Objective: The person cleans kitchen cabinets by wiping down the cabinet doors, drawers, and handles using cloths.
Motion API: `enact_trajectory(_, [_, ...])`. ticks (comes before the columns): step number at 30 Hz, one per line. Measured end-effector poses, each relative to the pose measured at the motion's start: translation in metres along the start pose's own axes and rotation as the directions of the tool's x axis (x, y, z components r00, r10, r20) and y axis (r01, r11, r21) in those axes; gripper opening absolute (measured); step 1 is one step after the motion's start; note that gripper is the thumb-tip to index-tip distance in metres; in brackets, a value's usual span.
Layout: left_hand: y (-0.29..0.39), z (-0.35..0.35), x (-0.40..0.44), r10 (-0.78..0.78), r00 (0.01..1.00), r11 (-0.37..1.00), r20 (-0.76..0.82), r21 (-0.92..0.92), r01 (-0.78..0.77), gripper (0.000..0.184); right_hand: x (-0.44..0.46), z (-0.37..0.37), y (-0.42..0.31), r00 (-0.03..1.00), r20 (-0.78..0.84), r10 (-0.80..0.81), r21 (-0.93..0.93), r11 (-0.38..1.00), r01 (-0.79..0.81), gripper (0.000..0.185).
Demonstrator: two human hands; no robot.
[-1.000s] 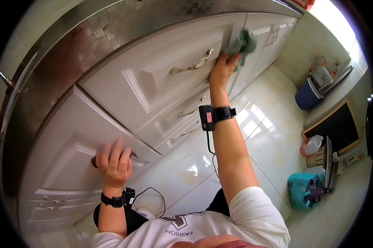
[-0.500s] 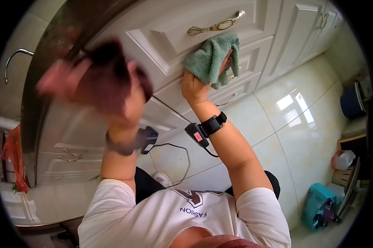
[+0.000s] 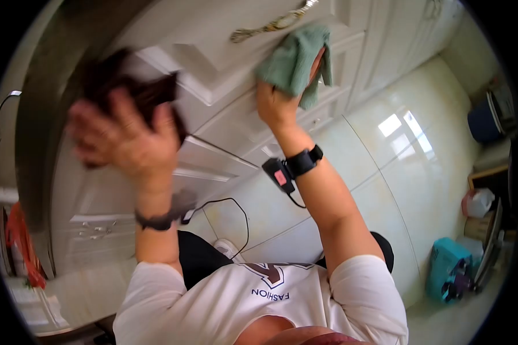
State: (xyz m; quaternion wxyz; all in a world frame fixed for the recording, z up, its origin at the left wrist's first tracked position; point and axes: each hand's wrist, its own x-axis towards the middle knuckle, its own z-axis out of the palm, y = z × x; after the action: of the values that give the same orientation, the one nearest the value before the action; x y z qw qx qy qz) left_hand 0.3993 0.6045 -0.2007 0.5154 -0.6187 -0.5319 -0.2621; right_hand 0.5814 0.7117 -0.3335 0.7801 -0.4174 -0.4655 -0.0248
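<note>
My left hand [image 3: 135,138], blurred by motion, lies with its fingers spread over a dark brown cloth [image 3: 118,72], against the white drawer front [image 3: 221,57]. The cloth bunches out above the fingers and past the thumb. A green towel [image 3: 293,60] drapes over my right hand [image 3: 277,103] and hides most of its fingers; a few show at the towel's right edge. This hand is just below the ornate metal drawer handle [image 3: 273,24], close to the cabinet front. Whether the towel touches the cabinet I cannot tell.
More white cabinet doors [image 3: 394,40] run off to the right. A black cable [image 3: 247,221] hangs from my left wrist device. A blue bin [image 3: 486,123] and a turquoise container [image 3: 445,267] stand on the tiled floor at right. A red plastic bag [image 3: 22,238] hangs at left.
My left hand has shifted left, and its spread back now shows over the brown cloth. My right hand stays near the drawer with the green towel. The view has moved slightly.
</note>
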Motion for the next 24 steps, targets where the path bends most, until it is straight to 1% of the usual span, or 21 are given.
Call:
enact_trajectory(1, [-0.009, -0.008, -0.001, 0.03, 0.999, 0.997, -0.039, 0.071, -0.027, 0.079, 0.015, -0.004, 0.016, 0.996, -0.083, 0.031, 0.013, 0.999, -0.03, 0.064])
enact_trajectory(2, [-0.019, -0.014, -0.012, -0.013, 1.0, 0.996, -0.017, 0.091, 0.014, 0.084, 0.035, -0.014, 0.037, 0.986, 0.027, 0.165, 0.094, 0.982, -0.167, 0.059])
enact_trajectory(3, [-0.031, -0.007, -0.022, 0.034, 0.987, 0.997, -0.157, 0.078, -0.022, 0.074, 0.053, -0.022, 0.043, 0.966, 0.007, 0.259, 0.112, 0.96, -0.258, 0.04])
enact_trajectory(4, [-0.032, -0.014, -0.021, 0.035, 0.999, 0.998, -0.009, 0.059, -0.034, 0.064, 0.071, -0.03, 0.048, 0.937, -0.013, 0.35, 0.134, 0.929, -0.345, 0.033])
enact_trajectory(6, [-0.034, -0.011, -0.021, 0.044, 0.988, 0.998, 0.149, 0.036, -0.05, 0.057, 0.066, -0.027, 0.06, 0.914, -0.031, 0.405, 0.028, 0.914, -0.405, 0.034])
enact_trajectory(7, [-0.037, 0.001, -0.025, -0.023, 1.0, 0.995, -0.003, -0.094, 0.022, 0.048, 0.064, -0.022, 0.062, 0.892, -0.039, 0.45, -0.059, 0.89, -0.452, 0.036])
enact_trajectory(8, [-0.039, 0.008, -0.03, -0.07, 0.995, 0.985, -0.075, -0.163, 0.057, 0.045, 0.059, -0.022, 0.028, 0.875, 0.068, 0.479, 0.069, 0.873, -0.483, 0.047])
enact_trajectory(9, [-0.041, 0.015, -0.035, -0.116, 0.982, 0.969, -0.146, -0.235, 0.08, 0.042, 0.035, -0.005, 0.024, 0.97, -0.066, 0.235, -0.034, 0.971, -0.238, 0.045])
enact_trajectory(10, [-0.044, 0.017, -0.041, -0.072, 0.978, 0.975, -0.196, -0.221, 0.027, 0.037, 0.011, 0.005, 0.002, 0.956, -0.07, 0.285, 0.06, 0.958, -0.281, 0.047])
enact_trajectory(11, [-0.048, 0.019, -0.049, -0.026, 0.97, 0.978, -0.243, -0.206, -0.025, 0.032, -0.016, 0.003, -0.021, 0.972, 0.142, 0.186, -0.063, 0.982, -0.178, 0.055])
enact_trajectory(12, [-0.051, 0.02, -0.057, 0.018, 0.957, 0.979, -0.29, -0.19, -0.076, 0.029, -0.039, 0.005, -0.043, 0.914, 0.324, 0.245, -0.027, 0.968, -0.249, 0.055])
enact_trajectory(14, [-0.053, 0.019, -0.071, 0.099, 0.92, 0.974, -0.378, -0.152, -0.168, 0.028, -0.078, 0.006, -0.073, 0.874, 0.472, 0.114, -0.026, 0.993, -0.115, 0.055])
enact_trajectory(15, [-0.052, 0.018, -0.074, 0.141, 0.895, 0.969, -0.422, -0.128, -0.213, 0.03, -0.088, 0.004, -0.078, 0.891, 0.448, -0.066, -0.049, 0.994, 0.098, 0.055])
enact_trajectory(16, [-0.046, 0.008, -0.061, 0.331, 0.877, 0.937, -0.348, 0.008, -0.35, 0.029, -0.086, 0.003, -0.076, 0.892, 0.446, -0.068, -0.051, 0.994, 0.101, 0.055])
enact_trajectory(17, [-0.041, 0.003, -0.057, 0.35, 0.891, 0.931, -0.288, 0.003, -0.365, 0.029, -0.08, 0.001, -0.073, 0.889, 0.435, -0.144, -0.038, 0.983, 0.178, 0.056])
enact_trajectory(18, [-0.05, 0.001, -0.058, 0.377, 0.911, 0.925, -0.166, 0.008, -0.381, 0.036, -0.072, -0.001, -0.069, 0.879, 0.424, -0.22, -0.023, 0.967, 0.253, 0.058])
enact_trajectory(19, [-0.057, 0.0, -0.059, 0.397, 0.917, 0.918, -0.042, 0.011, -0.397, 0.044, -0.057, -0.003, -0.064, 0.88, 0.42, -0.224, -0.024, 0.966, 0.257, 0.058])
enact_trajectory(20, [-0.051, 0.001, -0.06, 0.397, 0.917, 0.918, -0.048, 0.013, -0.397, 0.044, -0.037, -0.005, -0.056, 0.914, 0.363, -0.18, -0.02, 0.979, 0.201, 0.06])
enact_trajectory(21, [-0.039, 0.002, -0.066, 0.292, 0.954, 0.953, -0.064, -0.065, -0.296, 0.053, -0.017, -0.007, -0.044, 0.942, 0.307, -0.135, -0.013, 0.989, 0.146, 0.062])
enact_trajectory(22, [-0.031, 0.004, -0.071, 0.184, 0.981, 0.97, -0.068, -0.146, -0.193, 0.061, -0.001, -0.005, -0.028, 0.982, 0.161, -0.096, -0.023, 0.995, 0.101, 0.062])
enact_trajectory(24, [-0.026, 0.008, -0.078, 0.222, 0.972, 0.966, -0.072, -0.12, -0.229, 0.065, 0.028, -0.005, 0.016, 0.994, -0.106, -0.006, -0.057, 0.998, 0.0, 0.061])
